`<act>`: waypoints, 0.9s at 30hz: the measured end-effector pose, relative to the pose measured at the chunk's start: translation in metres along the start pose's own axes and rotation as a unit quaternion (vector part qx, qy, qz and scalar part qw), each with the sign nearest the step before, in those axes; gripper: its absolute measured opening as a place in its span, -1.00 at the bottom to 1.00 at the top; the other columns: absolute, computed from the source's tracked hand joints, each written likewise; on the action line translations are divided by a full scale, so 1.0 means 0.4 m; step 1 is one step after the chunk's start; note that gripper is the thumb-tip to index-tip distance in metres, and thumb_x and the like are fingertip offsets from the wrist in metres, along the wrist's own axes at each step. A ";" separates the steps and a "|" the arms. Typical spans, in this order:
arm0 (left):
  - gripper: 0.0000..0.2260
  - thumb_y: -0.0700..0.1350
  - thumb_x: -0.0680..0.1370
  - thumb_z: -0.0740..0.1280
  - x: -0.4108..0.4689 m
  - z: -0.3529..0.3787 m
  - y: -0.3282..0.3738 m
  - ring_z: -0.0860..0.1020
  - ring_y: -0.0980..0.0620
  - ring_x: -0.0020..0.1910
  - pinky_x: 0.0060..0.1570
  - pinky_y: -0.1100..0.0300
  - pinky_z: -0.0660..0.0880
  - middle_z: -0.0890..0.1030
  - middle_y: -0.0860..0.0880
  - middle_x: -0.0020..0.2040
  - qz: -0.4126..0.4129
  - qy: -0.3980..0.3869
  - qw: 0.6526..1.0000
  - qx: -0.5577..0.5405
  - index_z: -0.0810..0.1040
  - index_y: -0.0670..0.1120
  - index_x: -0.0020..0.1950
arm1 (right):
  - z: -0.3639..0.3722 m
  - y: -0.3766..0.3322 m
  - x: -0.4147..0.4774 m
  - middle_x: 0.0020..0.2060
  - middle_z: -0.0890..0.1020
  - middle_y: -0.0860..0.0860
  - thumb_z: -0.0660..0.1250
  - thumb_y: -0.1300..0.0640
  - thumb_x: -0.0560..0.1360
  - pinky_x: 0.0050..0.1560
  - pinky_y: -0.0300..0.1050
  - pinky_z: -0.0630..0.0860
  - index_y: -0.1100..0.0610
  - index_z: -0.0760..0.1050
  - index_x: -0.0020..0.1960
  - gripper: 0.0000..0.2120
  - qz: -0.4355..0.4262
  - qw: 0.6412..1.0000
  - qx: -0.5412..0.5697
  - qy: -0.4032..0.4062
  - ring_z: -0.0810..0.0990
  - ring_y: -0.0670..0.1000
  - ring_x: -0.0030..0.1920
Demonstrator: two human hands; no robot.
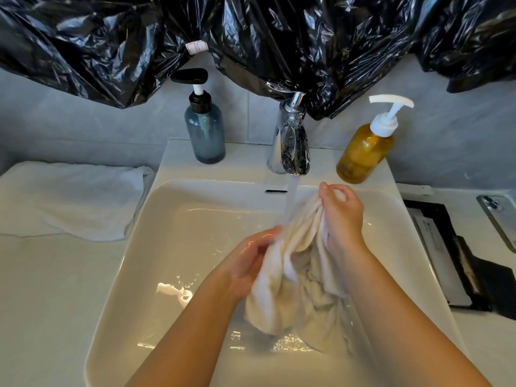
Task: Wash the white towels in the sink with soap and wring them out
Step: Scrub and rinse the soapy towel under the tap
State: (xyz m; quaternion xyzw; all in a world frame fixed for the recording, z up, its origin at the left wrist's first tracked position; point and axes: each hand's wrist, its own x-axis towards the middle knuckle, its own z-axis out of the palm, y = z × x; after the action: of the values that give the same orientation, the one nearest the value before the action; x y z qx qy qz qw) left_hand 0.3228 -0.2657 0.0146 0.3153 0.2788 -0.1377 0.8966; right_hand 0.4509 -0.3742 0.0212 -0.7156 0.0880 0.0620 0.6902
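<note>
A wet white towel (296, 277) hangs bunched over the white sink basin (156, 247), its lower end trailing in the water. My left hand (248, 261) grips its left side. My right hand (340, 213) pinches its upper edge, held just right of the water stream (290, 199) running from the chrome faucet (291, 146). An amber soap bottle (365, 152) with a white pump stands at the sink's back right. A blue-grey pump bottle (205, 132) stands at the back left. Another white towel (69, 199) lies spread on the counter left of the sink.
Black plastic sheeting (251, 37) hangs across the wall above the faucet. On the counter to the right lie a black tray-like object (452, 255) and a phone (499, 219) at the edge of view. Pale countertop (50, 303) lies left of the sink.
</note>
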 end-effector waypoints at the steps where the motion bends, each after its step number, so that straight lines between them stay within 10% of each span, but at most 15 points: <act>1: -0.79 -0.12 0.54 0.29 0.006 0.000 -0.001 0.55 -0.02 -0.37 -0.27 0.16 0.50 0.57 -0.12 -0.32 0.006 0.015 1.000 -0.009 0.66 -0.18 -0.17 | -0.006 -0.004 0.000 -0.20 0.60 -0.03 0.41 0.09 0.55 -0.07 -0.21 0.51 0.02 0.53 -0.14 -0.88 -0.001 1.000 0.008 -0.002 0.56 -0.04 -0.14; 5: -0.66 0.01 0.62 0.23 0.034 0.017 0.019 0.63 -0.10 -0.35 -0.23 0.11 0.58 0.63 -0.17 -0.30 0.045 0.093 0.992 -0.071 0.62 -0.23 -0.10 | -0.024 -0.023 -0.053 -0.11 0.63 -0.14 0.39 0.18 0.56 -0.08 -0.45 0.46 0.02 0.57 -0.03 -0.94 -0.065 0.994 0.011 -0.081 0.57 -0.21 -0.09; 9: -0.50 0.17 0.60 0.20 0.053 0.073 0.044 0.63 -0.09 -0.43 -0.38 0.18 0.55 0.63 -0.18 -0.35 0.035 0.102 0.992 -0.057 0.61 -0.22 -0.22 | -0.004 -0.004 -0.143 -0.35 0.64 -0.11 0.43 0.08 0.54 -0.22 -0.20 0.52 -0.07 0.61 -0.24 -0.81 -0.065 0.977 -0.031 -0.201 0.60 -0.12 -0.28; 18: -0.71 -0.06 0.61 0.23 0.084 0.065 -0.015 0.48 -0.01 -0.51 -0.49 0.23 0.41 0.47 -0.08 -0.47 0.057 0.153 0.986 0.046 0.49 -0.11 -0.29 | 0.087 0.001 -0.079 -0.34 0.51 -0.05 0.33 -0.01 0.55 -0.22 -0.06 0.41 0.04 0.42 -0.26 -0.75 -0.140 0.931 -0.324 -0.088 0.51 0.12 -0.21; 27: -0.71 -0.02 0.58 0.24 0.081 0.081 0.021 0.59 -0.14 -0.29 -0.14 0.03 0.50 0.59 -0.17 -0.32 0.137 0.193 0.972 0.013 0.58 -0.16 -0.23 | 0.035 -0.015 -0.154 -0.48 0.54 -0.03 0.46 -0.07 0.46 -0.37 -0.14 0.40 0.09 0.44 -0.37 -0.64 -0.027 0.961 -0.221 -0.164 0.51 -0.02 -0.41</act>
State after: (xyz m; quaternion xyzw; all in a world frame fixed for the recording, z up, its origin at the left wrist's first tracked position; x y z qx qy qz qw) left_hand 0.3656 -0.2825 0.0207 0.3826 0.3986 0.0461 0.8322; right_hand 0.3926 -0.3574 0.0395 -0.8325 -0.0613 0.1781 0.5211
